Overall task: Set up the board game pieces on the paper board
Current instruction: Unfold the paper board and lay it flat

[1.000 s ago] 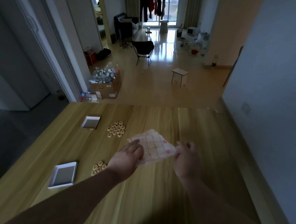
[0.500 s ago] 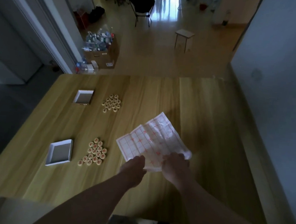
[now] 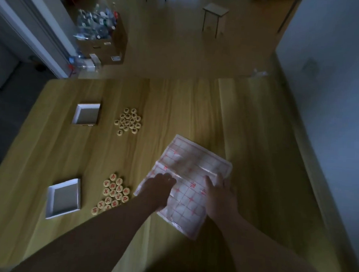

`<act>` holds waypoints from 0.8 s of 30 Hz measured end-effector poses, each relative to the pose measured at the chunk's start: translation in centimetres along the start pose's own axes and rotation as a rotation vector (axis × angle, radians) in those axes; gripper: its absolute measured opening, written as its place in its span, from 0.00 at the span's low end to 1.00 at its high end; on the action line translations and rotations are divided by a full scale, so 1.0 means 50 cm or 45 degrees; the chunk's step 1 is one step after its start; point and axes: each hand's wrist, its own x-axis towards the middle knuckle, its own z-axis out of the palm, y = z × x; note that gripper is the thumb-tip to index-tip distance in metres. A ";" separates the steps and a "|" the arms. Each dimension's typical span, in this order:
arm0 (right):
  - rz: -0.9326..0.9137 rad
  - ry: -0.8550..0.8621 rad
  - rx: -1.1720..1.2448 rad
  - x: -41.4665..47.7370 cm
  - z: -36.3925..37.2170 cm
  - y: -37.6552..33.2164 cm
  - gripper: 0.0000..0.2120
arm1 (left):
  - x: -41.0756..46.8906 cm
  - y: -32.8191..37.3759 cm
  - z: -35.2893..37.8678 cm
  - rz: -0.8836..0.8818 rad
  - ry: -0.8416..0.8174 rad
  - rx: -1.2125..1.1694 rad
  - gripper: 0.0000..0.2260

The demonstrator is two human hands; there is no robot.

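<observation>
Paper board lies creased under my fingers: right hand presses flat, fingers spread; left hand too dark to tell. I should smooth outward from the fold; red pieces wait left of it

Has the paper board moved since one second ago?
Yes. The paper board has opened out and come nearer the person: earlier it was beyond the red-marked pieces, now it lies spread on the table right beside them.

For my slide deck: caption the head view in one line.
Left hand and right hand press the creased paper board onto the table, red pieces and black pieces piled alongside.
</observation>
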 end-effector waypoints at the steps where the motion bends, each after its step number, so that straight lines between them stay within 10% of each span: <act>1: -0.024 -0.002 -0.041 0.008 -0.008 -0.008 0.32 | 0.021 -0.018 -0.003 0.049 0.018 0.083 0.31; 24: 0.054 -0.071 0.021 0.120 0.007 -0.094 0.40 | 0.131 -0.123 0.025 -0.095 0.121 0.109 0.36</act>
